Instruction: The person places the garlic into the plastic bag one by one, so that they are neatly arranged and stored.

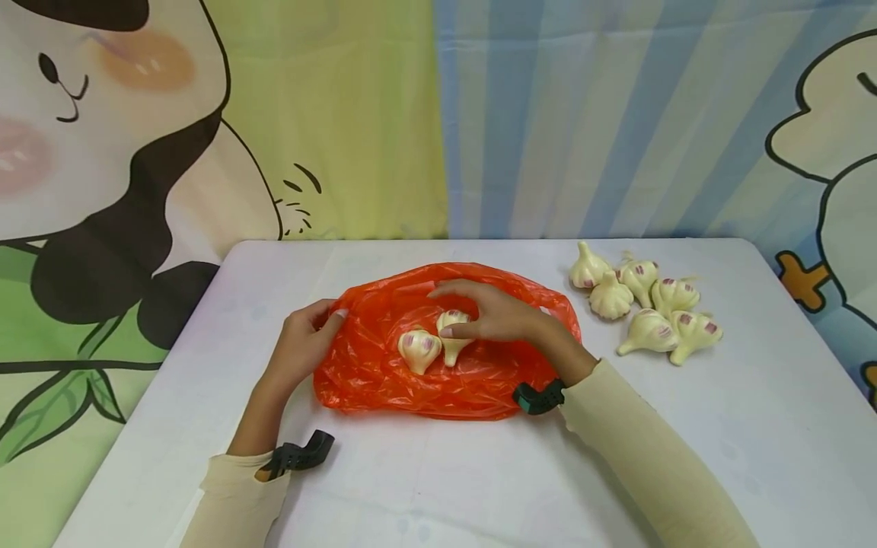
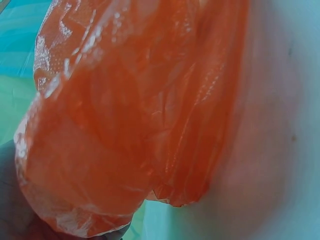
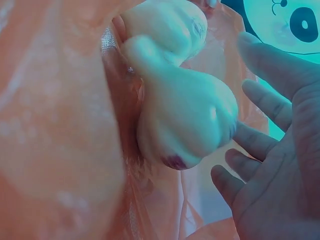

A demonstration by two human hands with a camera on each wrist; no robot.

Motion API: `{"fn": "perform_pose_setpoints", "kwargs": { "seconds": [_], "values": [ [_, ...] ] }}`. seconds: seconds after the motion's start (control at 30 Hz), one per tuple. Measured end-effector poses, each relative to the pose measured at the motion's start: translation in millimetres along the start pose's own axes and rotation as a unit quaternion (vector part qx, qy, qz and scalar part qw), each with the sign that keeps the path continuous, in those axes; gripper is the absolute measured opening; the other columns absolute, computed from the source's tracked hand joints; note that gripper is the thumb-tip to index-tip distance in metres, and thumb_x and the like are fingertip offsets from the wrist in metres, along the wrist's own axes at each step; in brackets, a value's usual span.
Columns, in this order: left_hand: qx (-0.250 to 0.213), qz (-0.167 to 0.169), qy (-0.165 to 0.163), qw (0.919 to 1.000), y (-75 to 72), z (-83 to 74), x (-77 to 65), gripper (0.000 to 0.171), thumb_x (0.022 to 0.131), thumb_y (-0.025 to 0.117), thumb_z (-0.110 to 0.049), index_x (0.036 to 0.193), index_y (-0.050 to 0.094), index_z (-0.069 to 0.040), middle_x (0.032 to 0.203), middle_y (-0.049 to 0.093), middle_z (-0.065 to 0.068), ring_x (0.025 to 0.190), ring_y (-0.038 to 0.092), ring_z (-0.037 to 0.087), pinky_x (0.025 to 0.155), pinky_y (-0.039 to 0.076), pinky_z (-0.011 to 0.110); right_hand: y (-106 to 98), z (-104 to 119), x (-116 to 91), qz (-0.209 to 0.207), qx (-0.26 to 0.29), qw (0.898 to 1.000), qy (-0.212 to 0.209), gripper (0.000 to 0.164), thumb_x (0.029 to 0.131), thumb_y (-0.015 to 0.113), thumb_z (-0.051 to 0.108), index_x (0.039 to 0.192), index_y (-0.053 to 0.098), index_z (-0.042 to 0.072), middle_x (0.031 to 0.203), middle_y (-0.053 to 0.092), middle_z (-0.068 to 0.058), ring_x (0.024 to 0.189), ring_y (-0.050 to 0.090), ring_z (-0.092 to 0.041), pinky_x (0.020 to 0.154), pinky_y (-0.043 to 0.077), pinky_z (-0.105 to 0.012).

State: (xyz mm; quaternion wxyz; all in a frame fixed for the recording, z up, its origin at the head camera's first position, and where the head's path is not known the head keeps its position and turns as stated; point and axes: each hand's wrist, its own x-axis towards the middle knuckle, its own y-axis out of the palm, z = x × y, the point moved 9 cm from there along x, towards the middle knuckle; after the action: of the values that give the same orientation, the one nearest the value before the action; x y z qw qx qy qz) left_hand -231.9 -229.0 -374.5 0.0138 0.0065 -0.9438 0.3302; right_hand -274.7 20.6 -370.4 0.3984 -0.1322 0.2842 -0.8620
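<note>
A red plastic bag (image 1: 384,392) lies spread on the table with two garlic bulbs on it, a left bulb (image 1: 419,350) and a right bulb (image 1: 452,358). My left hand (image 1: 301,342) pinches the bag's left edge, thumb on top and fingers behind; in the left wrist view the crumpled bag (image 2: 100,125) hides most of that hand. Over the bag, my right hand (image 1: 496,312) has its fingers spread beside the right bulb. From the right wrist, its loosely extended fingers (image 3: 257,142) reach alongside the nearer garlic bulb (image 3: 190,115), not wrapped round it.
Several more garlic bulbs (image 1: 647,331) sit in a loose group on the white table (image 1: 411,487), right of the bag. A printed curtain (image 1: 582,114) hangs behind the table's far edge. Each wrist carries a black camera mount (image 1: 298,454).
</note>
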Motion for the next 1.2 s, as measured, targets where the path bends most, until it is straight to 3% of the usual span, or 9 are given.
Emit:
{"fn": "perform_pose_setpoints", "kwargs": {
  "seconds": [0.17, 0.37, 0.53, 1.03, 1.2],
  "values": [
    [0.004, -0.001, 0.000, 1.0000, -2.1, 1.1, -1.0, 0.037, 0.102, 0.050, -0.030, 0.126, 0.062, -0.005, 0.108, 0.065, 0.011, 0.090, 0.057, 0.025, 0.079, 0.054, 0.034, 2, 3, 1, 0.007, -0.004, 1.000, -0.004, 0.057, 0.088, 0.070, 0.037, 0.140, 0.052, 0.022, 0.155, 0.032, -0.006, 0.141, 0.026, -0.023, 0.109, 0.027, -0.054],
    [0.002, -0.003, 0.005, 1.0000, -2.1, 0.8, -0.3, 0.036, 0.102, 0.050, -0.030, 0.124, 0.063, -0.005, 0.107, 0.065, 0.011, 0.090, 0.057, 0.025, 0.077, 0.054, 0.028, 3, 2, -1, 0.006, -0.005, 1.000, 0.001, 0.057, 0.088, 0.070, 0.036, 0.140, 0.052, 0.020, 0.151, 0.038, -0.002, 0.139, 0.031, -0.022, 0.108, 0.029, -0.053],
    [0.001, -0.007, 0.007, 0.9999, -2.1, 1.2, 0.1, 0.035, 0.102, 0.050, -0.029, 0.123, 0.064, -0.004, 0.104, 0.066, 0.012, 0.088, 0.057, 0.025, 0.075, 0.053, 0.026, 3, 0, -3, 0.008, -0.009, 1.000, 0.005, 0.057, 0.089, 0.069, 0.037, 0.140, 0.052, 0.022, 0.148, 0.042, 0.004, 0.136, 0.034, -0.021, 0.107, 0.031, -0.052],
    [-0.010, -0.011, 0.014, 0.9998, -2.9, -1.6, 0.5, 0.039, 0.102, 0.050, -0.034, 0.121, 0.065, -0.003, 0.101, 0.066, 0.012, 0.087, 0.056, 0.024, 0.074, 0.052, 0.025, -1, 5, -13, 0.003, -0.009, 1.000, 0.003, 0.057, 0.089, 0.069, 0.037, 0.140, 0.053, 0.018, 0.145, 0.046, 0.001, 0.134, 0.038, -0.021, 0.105, 0.035, -0.051],
    [-0.008, -0.011, 0.013, 0.9998, -3.5, -1.5, 0.1, 0.039, 0.102, 0.050, -0.034, 0.121, 0.065, -0.003, 0.101, 0.066, 0.011, 0.087, 0.056, 0.024, 0.074, 0.051, 0.025, -3, 8, -17, -0.001, -0.014, 1.000, 0.003, 0.054, 0.089, 0.069, 0.037, 0.139, 0.054, 0.023, 0.145, 0.046, 0.001, 0.135, 0.038, -0.021, 0.106, 0.035, -0.051]
  ]
}}
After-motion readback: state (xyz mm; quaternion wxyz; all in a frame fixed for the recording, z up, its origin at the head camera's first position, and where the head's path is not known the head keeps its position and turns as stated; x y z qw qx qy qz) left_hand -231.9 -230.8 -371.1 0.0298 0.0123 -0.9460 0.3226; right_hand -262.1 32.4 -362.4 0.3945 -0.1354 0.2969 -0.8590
